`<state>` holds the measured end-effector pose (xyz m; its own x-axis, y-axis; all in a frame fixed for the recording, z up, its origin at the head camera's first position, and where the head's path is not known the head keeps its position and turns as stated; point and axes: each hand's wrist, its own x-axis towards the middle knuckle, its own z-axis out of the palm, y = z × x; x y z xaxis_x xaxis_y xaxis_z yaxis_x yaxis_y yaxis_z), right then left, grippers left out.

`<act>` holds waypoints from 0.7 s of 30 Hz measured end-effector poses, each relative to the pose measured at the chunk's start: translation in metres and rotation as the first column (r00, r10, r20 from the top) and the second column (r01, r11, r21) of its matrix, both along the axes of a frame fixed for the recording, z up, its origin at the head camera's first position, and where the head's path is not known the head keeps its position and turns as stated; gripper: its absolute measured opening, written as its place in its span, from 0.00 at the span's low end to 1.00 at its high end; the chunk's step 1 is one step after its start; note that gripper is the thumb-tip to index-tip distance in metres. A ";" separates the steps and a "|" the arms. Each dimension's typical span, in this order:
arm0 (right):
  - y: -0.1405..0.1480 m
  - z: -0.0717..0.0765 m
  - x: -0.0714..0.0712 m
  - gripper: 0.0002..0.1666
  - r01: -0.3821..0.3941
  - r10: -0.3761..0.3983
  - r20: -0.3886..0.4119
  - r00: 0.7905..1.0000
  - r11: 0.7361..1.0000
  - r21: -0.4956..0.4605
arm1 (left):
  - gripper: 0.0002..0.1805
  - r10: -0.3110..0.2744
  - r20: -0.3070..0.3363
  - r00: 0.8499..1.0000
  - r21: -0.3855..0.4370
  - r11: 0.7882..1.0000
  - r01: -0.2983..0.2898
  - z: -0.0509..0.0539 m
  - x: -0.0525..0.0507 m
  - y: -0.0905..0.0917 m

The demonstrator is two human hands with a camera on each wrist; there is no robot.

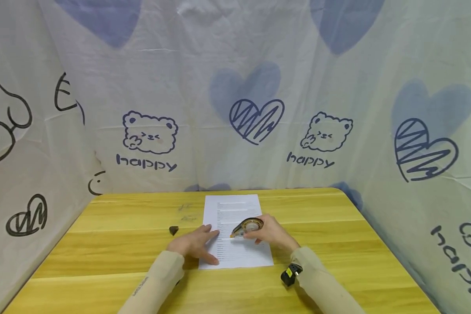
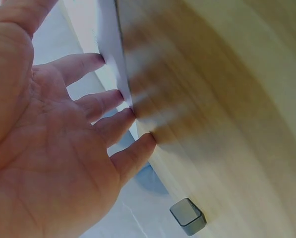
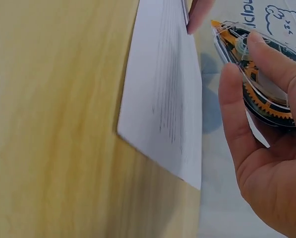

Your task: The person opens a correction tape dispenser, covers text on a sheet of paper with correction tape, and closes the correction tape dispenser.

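Note:
A printed white sheet [image 1: 243, 257] lies on the wooden table, its lines of text also visible in the right wrist view [image 3: 157, 94]. My left hand [image 1: 196, 244] rests with spread fingers on the sheet's left edge; in the left wrist view the hand [image 2: 63, 129] has its fingertips at the paper's edge and on the wood. My right hand [image 1: 274, 233] pinches a clear and black correction tape dispenser [image 1: 252, 224], its orange tip pointing left over the text. In the right wrist view, thumb and fingers of the hand [image 3: 271, 129] hold the dispenser [image 3: 266, 99], orange gears showing inside.
A small dark block [image 1: 173, 230] sits on the table left of the sheet, also in the left wrist view [image 2: 188, 216]. White cloth [image 1: 196, 87] printed with hearts and bears hangs behind and at both sides of the table [image 1: 114, 244].

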<state>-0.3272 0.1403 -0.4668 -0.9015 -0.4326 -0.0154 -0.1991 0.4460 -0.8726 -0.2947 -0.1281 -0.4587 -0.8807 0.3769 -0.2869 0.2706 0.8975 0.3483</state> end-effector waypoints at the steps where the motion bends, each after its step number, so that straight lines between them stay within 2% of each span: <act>1: -0.001 0.000 0.000 0.18 0.007 -0.007 0.007 1.000 1.000 -0.005 | 0.52 0.000 0.001 1.000 -0.001 1.000 0.000 0.000 0.000 0.000; 7: -0.007 -0.005 0.000 0.18 0.038 -0.038 0.026 0.999 0.999 -0.020 | 0.53 -0.002 0.010 1.000 -0.001 1.000 0.002 -0.001 -0.003 0.000; 12: -0.014 -0.010 0.002 0.17 0.024 -0.024 0.006 1.000 1.000 -0.019 | 0.53 -0.018 0.004 1.000 -0.016 1.000 0.018 -0.002 -0.004 -0.001; 17: -0.020 -0.011 0.002 0.14 0.010 -0.010 -0.031 0.999 1.000 0.029 | 0.53 -0.032 -0.018 0.999 -0.025 0.999 0.031 -0.003 -0.007 -0.001; 21: -0.022 -0.013 0.001 0.14 0.008 -0.006 -0.057 0.998 0.999 0.034 | 0.52 -0.027 -0.011 1.000 -0.026 0.999 0.027 -0.004 -0.007 0.000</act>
